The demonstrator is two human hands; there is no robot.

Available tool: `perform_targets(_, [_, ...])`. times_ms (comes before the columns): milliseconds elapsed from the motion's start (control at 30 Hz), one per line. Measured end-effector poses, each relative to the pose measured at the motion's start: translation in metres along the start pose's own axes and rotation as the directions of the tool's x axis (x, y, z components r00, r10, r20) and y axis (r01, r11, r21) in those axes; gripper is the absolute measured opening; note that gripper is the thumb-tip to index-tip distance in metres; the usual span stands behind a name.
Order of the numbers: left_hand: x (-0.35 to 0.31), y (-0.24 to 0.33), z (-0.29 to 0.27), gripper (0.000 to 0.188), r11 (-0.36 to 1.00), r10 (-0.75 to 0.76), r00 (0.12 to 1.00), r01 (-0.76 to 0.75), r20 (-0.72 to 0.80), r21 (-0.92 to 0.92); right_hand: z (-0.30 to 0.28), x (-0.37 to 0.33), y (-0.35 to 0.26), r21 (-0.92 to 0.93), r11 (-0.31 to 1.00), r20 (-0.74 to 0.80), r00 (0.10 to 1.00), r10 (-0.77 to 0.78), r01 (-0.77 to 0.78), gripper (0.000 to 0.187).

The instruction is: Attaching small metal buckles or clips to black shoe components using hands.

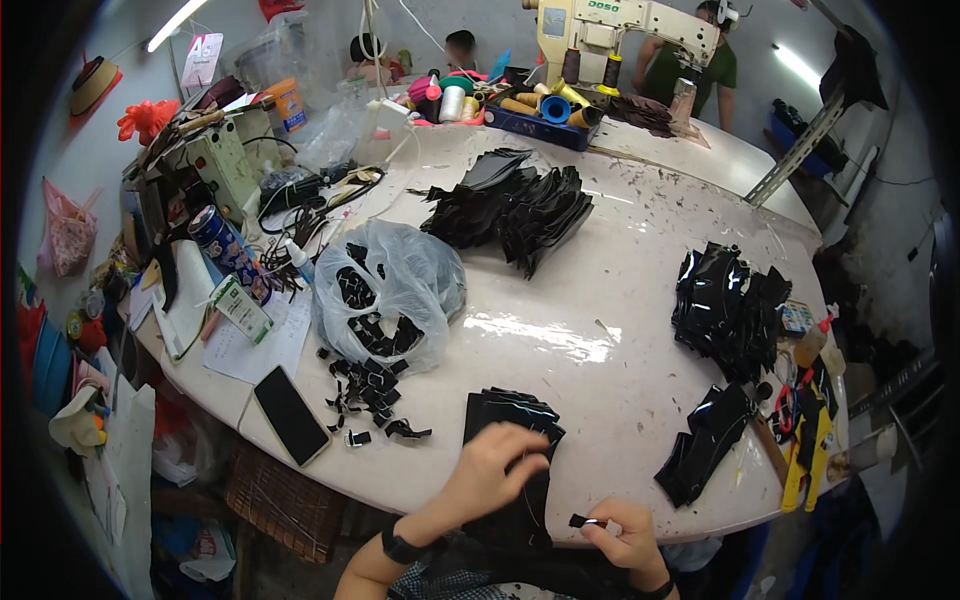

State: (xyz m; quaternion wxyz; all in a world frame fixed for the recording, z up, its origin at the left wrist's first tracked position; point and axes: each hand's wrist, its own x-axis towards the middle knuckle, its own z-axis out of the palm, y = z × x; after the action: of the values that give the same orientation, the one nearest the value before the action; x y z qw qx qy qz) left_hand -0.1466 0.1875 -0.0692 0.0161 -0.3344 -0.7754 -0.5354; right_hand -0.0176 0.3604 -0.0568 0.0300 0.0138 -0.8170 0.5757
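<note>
My right hand (625, 535) is at the table's front edge, thumb and fingers pinching a small black strip (580, 521) with a pale, shiny part. My left hand (497, 466) hangs over a stack of flat black pieces (512, 408), its fingers bent but apart, with nothing visible in them. The stack reaches down toward my lap, partly covered by that hand. Left of it, small black tabs (372, 392) lie loose, spilling from a translucent plastic bag (440, 290) that holds more of them.
Black piles lie at the back (545, 210) and right (725, 310), with a smaller bundle (705, 445) nearer. A phone (291, 415) rests at the left edge. Yellow-handled tools (808, 455) lie far right. A sewing machine (620, 30) and thread spools (555, 108) stand behind; a person (700, 70) is beyond.
</note>
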Motion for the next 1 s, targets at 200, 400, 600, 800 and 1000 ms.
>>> perform_targets(200, [0.002,-0.035,0.01,0.039,0.862,0.058,0.997,-0.071,0.042,0.502,0.004,0.002,0.0,-0.013,1.0,-0.008,1.0,-0.026,0.026,0.006])
perform_targets(400, [0.0,-0.046,0.018,0.04,0.826,0.044,0.997,-0.003,-0.058,0.564,0.004,0.002,-0.001,-0.006,1.0,-0.024,1.0,0.021,-0.021,0.006])
perform_targets(600, [0.005,-0.03,0.01,0.031,0.909,0.164,0.975,-0.09,-0.152,0.407,0.004,-0.002,-0.001,-0.029,1.0,-0.018,1.0,0.009,-0.01,0.006])
perform_targets(800, [-0.007,0.025,-0.041,0.016,0.978,-0.06,0.998,0.055,-0.018,-0.201,-0.004,-0.007,-0.001,0.013,0.999,-0.042,0.998,0.043,-0.042,0.005])
perform_targets(1000, [-0.012,0.04,-0.067,0.019,0.696,-0.184,0.938,0.335,0.294,-0.634,-0.016,-0.01,-0.002,0.278,0.961,0.054,0.998,-0.017,0.001,0.006])
